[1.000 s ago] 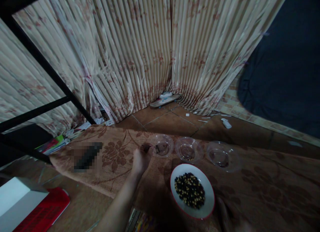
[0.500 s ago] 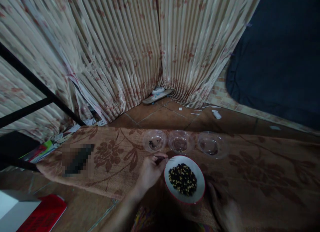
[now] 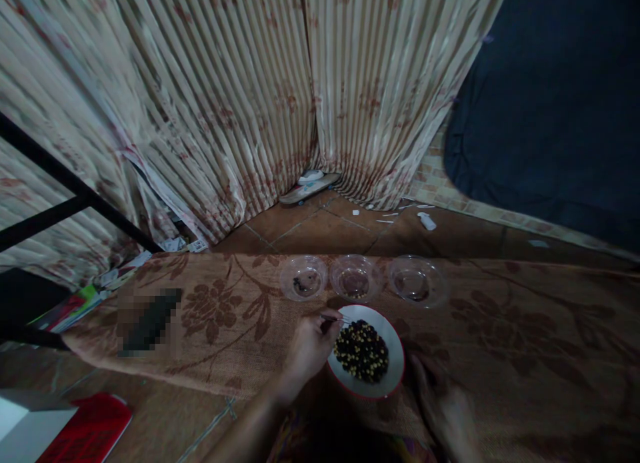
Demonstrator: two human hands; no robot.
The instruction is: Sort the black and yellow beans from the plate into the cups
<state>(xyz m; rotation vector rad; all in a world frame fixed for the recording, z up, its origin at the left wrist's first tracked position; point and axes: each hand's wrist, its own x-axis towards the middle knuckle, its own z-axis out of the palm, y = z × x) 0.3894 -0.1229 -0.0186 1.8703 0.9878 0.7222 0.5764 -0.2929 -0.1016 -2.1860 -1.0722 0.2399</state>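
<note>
I watch the left hand (image 3: 310, 343), back from the left cup (image 3: 287, 278), pinch tweezers (image 3: 343, 318) over the bowl (image 3: 396, 358), work returning to the beans (image 3: 361, 351), the right hand (image 3: 444, 400) too dim to tell its grip.

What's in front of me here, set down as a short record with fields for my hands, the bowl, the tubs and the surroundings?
Left hand: pinching a slim tool, its tip over the bowl
Right hand: right of the bowl, dim; contact unclear
Bowl: white, red-rimmed, holding mixed dark and yellowish bean-like pieces
Left tub: clear, a few dark pieces
Middle tub: clear, a few yellowish pieces
Right tub: clear, contents hard to make out
Surface: brown floral cloth
Background: patterned curtains, tiled floor
</note>
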